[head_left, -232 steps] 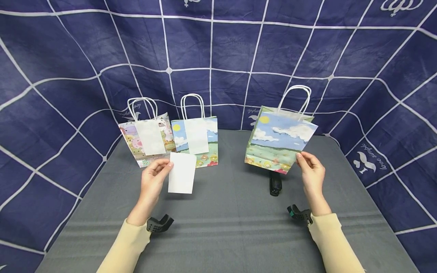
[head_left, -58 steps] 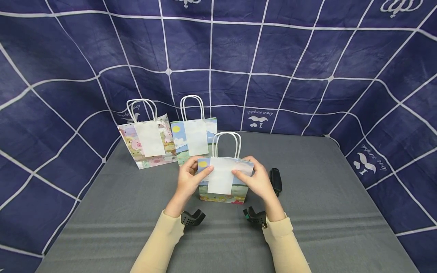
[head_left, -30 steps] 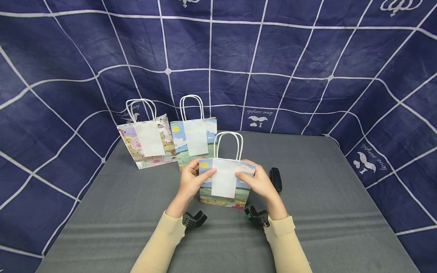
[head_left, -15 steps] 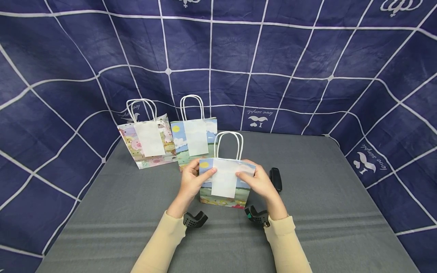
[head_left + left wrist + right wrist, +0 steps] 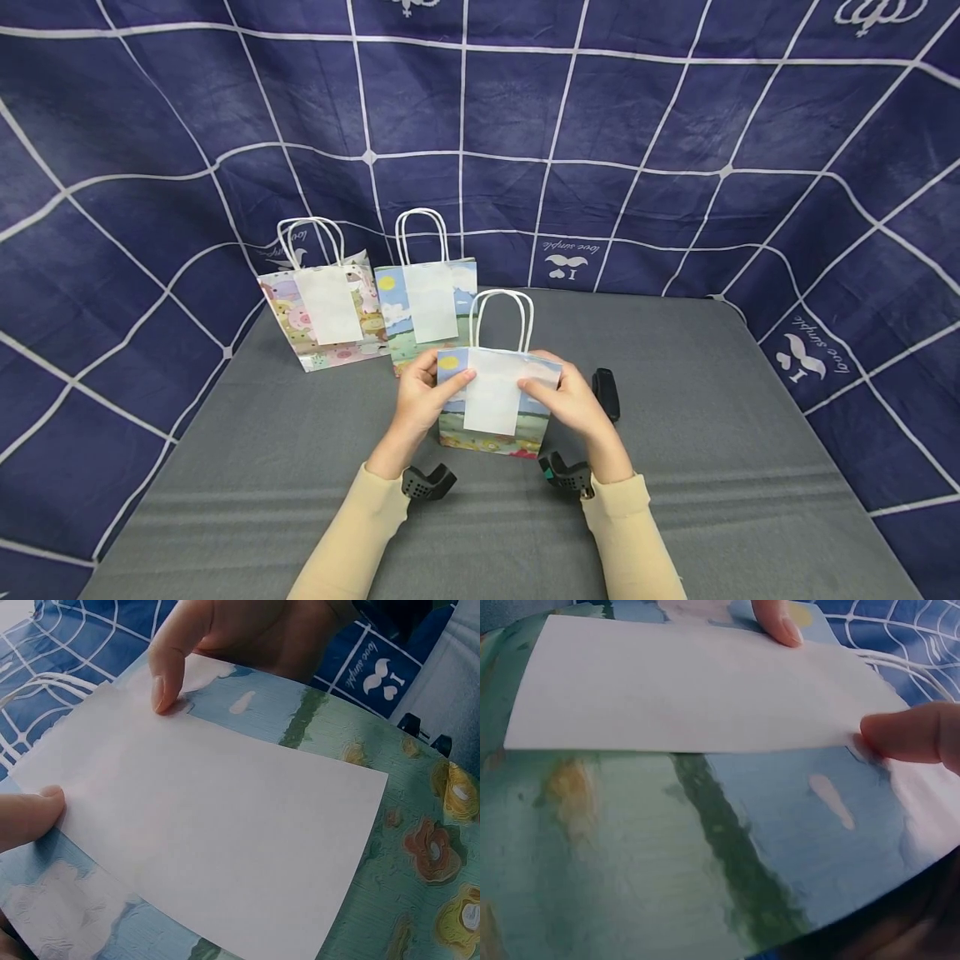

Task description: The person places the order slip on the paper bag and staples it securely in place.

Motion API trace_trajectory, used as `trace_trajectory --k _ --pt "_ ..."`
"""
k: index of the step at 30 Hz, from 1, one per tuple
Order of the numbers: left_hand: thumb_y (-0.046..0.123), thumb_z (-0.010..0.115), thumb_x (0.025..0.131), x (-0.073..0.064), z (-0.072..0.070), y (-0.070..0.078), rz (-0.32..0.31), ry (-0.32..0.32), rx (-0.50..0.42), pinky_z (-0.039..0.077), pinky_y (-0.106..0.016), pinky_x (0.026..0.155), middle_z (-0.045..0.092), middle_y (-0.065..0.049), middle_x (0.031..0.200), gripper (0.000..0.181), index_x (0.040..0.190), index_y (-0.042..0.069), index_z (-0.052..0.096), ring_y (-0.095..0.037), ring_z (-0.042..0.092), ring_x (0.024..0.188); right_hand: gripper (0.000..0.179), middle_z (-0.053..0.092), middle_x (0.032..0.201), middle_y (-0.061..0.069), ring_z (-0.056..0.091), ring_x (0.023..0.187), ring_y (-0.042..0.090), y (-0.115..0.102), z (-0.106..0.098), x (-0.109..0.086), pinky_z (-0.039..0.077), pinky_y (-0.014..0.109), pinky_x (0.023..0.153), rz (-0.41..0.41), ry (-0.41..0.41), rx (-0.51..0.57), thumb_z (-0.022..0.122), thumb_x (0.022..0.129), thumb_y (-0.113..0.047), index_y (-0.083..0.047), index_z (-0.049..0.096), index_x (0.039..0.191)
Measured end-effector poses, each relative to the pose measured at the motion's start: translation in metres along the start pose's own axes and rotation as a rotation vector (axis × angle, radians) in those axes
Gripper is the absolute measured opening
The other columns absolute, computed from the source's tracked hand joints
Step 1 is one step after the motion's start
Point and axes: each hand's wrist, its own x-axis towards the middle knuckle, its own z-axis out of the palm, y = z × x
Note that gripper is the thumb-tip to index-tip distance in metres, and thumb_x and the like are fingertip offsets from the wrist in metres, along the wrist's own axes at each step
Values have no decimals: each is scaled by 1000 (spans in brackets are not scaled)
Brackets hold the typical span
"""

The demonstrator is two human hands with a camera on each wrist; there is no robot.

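My left hand (image 5: 422, 398) and right hand (image 5: 573, 402) grip a small paper gift bag (image 5: 454, 423) near its top, thumbs in front and the other fingers behind. A painted sky, a sun and a flowery meadow cover the bag; two white handles (image 5: 529, 321) rise above it. On its front lies a blank white card (image 5: 491, 400), upright, its top at the bag's rim. The left thumb presses the card's left edge, and the right thumb rests at its right edge. Both wrist views show the thumbs on the card (image 5: 225, 802). Most other fingers are hidden behind the bag.
Behind the hands stand a pink animal-print gift bag (image 5: 371, 304) and a second sky-print bag (image 5: 388, 308), each with a white card on its front. A black oblong, stapler-like object (image 5: 606, 394) lies right of my right hand on the grey cloth (image 5: 712, 400). A blue grid curtain (image 5: 600, 108) encloses the back.
Earlier my left hand held the card alone, and my right held the bag farther right by its lower corner. Both came together at the middle; over the last second almost nothing moved.
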Motion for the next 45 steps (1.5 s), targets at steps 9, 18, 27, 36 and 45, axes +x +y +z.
trace_trajectory --k 9,18,27,36,45 --pt "-4 73 78 0 0 1 -22 -4 -10 52 -25 58 70 4 82 30 104 -11 60 -11 65 69 27 56 77 -6 48 59 4 0 -15 -3 41 21 54 -32 -23 -29 52 96 -8 5 55 121" --pt "-2 73 78 0 0 2 -35 0 -10 52 -26 58 70 3 83 30 105 -9 60 -12 65 68 49 59 115 24 57 107 10 10 -33 -5 43 25 90 -199 38 51 33 104 -30 12 53 119" --pt "-5 72 78 0 1 2 -17 5 -21 52 -25 57 70 4 81 29 103 -11 60 -11 65 67 29 65 104 22 64 97 15 21 -53 -9 46 28 89 -202 185 90 40 101 -6 16 52 116" --pt "-5 73 78 0 1 2 -16 9 -20 52 -25 58 70 4 81 28 102 -11 60 -11 65 68 25 66 107 16 63 96 8 37 -68 -16 46 21 86 -85 370 39 50 95 2 13 54 117" --pt "-11 69 78 1 0 4 -63 13 -16 52 -25 58 69 6 80 26 102 -12 59 -10 64 67 33 64 108 2 59 98 4 62 -77 -22 45 17 85 37 465 -47 61 92 -14 7 57 117"
